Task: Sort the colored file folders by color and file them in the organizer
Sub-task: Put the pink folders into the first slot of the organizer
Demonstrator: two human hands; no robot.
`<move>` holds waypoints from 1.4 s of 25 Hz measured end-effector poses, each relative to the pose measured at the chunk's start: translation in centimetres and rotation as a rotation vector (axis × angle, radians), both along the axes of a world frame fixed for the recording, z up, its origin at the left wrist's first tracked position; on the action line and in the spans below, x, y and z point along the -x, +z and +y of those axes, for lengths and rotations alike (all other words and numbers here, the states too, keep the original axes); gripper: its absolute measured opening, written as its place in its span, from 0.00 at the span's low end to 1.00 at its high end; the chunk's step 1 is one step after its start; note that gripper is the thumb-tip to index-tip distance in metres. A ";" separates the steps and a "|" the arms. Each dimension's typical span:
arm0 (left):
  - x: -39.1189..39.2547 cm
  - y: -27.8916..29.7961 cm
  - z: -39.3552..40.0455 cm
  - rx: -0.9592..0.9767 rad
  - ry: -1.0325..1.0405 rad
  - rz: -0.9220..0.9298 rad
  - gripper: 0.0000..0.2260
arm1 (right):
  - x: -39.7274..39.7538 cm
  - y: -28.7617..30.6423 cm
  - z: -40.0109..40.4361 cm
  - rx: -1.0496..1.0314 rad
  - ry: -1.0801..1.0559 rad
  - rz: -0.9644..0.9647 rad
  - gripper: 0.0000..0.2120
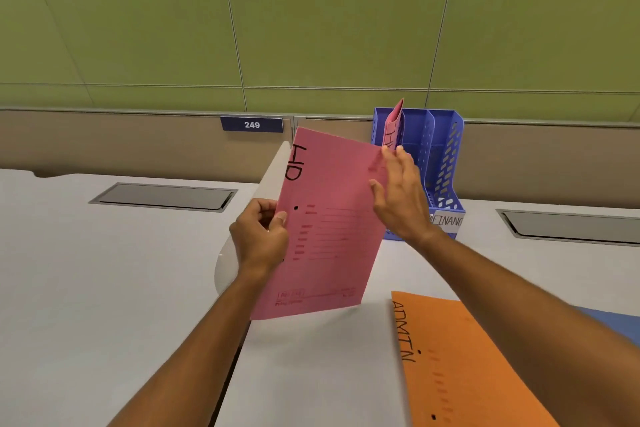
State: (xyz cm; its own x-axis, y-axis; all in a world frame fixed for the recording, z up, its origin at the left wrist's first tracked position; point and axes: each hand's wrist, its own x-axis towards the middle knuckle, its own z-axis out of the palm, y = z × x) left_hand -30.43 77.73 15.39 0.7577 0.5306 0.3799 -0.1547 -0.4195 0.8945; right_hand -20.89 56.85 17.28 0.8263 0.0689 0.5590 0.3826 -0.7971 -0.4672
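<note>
Left hand [259,236] pinches pink folder [325,236]; right hand [398,194] flat against it.

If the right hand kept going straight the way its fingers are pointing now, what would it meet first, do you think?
The right hand points up and away, fingertips at the top edge of the pink folder. Just beyond them stands the pink folder already filed in the blue organizer, so probably that, though depth is unclear.

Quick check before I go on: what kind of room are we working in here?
Most likely an open-plan office workstation. A green partition panel carries a desk number plate reading 249, the white desk has flush cable hatches, and a blue file organizer stands at the back.
</note>
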 end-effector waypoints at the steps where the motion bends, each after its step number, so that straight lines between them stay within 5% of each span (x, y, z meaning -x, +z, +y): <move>1: -0.4 0.4 -0.4 -0.001 -0.009 -0.021 0.03 | -0.8 1.2 -0.6 -0.005 -0.003 -0.038 0.30; 14: -6.5 5.1 -7.4 -0.006 -0.117 -0.177 0.04 | -8.1 13.3 -7.9 0.095 0.024 -0.435 0.08; 35: -19.8 3.4 -14.2 -0.311 -0.154 -0.214 0.07 | -24.1 15.7 -9.1 0.145 0.147 -0.440 0.06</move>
